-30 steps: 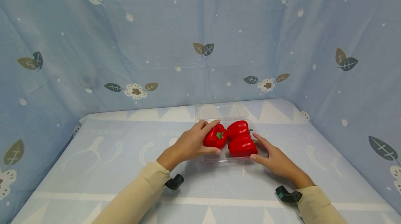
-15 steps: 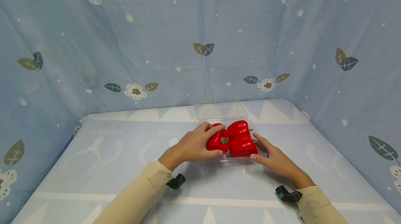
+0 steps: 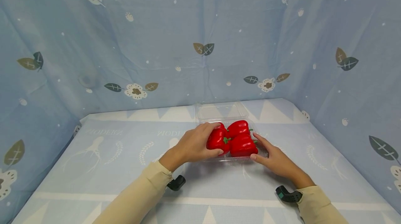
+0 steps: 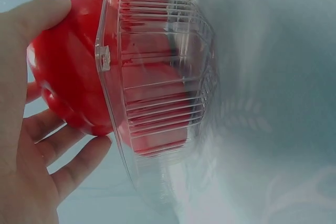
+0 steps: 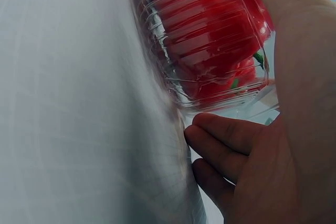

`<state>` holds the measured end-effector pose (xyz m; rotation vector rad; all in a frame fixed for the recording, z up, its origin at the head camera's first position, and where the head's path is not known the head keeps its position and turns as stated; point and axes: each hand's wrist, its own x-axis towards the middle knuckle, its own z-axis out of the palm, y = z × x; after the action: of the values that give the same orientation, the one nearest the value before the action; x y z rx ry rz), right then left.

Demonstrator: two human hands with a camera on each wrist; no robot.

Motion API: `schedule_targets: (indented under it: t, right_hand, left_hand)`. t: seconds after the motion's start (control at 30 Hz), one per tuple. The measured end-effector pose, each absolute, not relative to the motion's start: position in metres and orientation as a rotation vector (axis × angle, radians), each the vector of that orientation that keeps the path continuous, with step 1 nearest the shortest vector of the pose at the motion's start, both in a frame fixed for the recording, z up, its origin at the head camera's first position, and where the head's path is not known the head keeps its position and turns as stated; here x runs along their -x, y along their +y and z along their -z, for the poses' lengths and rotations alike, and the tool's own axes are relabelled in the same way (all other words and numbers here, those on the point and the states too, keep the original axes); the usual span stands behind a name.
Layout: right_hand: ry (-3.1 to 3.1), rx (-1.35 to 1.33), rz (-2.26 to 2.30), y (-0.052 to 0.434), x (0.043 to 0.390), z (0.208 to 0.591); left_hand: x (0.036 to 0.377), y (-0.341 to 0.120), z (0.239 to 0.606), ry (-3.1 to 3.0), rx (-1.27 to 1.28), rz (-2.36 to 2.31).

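Note:
Several red bell peppers lie in a clear plastic clamshell box [image 3: 216,160], its lid [image 3: 222,110] folded back. My left hand [image 3: 195,143] grips the front-left bell pepper [image 3: 216,141], thumb at the near side and fingers behind. In the left wrist view, this pepper [image 4: 73,72] bulges above the box rim. Behind it, another pepper [image 3: 220,125] is mostly hidden. Two peppers, one at the back [image 3: 238,128] and one in front [image 3: 242,146], fill the right half. My right hand [image 3: 275,159] stays at the box's right end, fingers fairly straight, thumb by the near corner.
A pale blue patterned cloth [image 3: 125,147] covers the table, and blue printed curtains [image 3: 200,43] close off the back and sides. Each wrist carries a black device, one on the left [image 3: 176,183] and one on the right [image 3: 287,194].
My left hand has brought its bell pepper slightly right and nearer, down against the front-right one. Another pepper shows behind it now. The right hand has not moved.

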<state>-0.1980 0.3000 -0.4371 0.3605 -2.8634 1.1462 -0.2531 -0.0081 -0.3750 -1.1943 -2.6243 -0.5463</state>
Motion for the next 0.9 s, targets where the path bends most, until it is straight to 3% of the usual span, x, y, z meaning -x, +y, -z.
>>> schedule_targets:
  t: [0.9]
  right_hand:
    - [-2.870, -0.351, -1.141, 0.300, 0.200, 0.439]
  left_hand:
    - [0.241, 0.001, 0.368, -2.588, 1.185, 0.314]
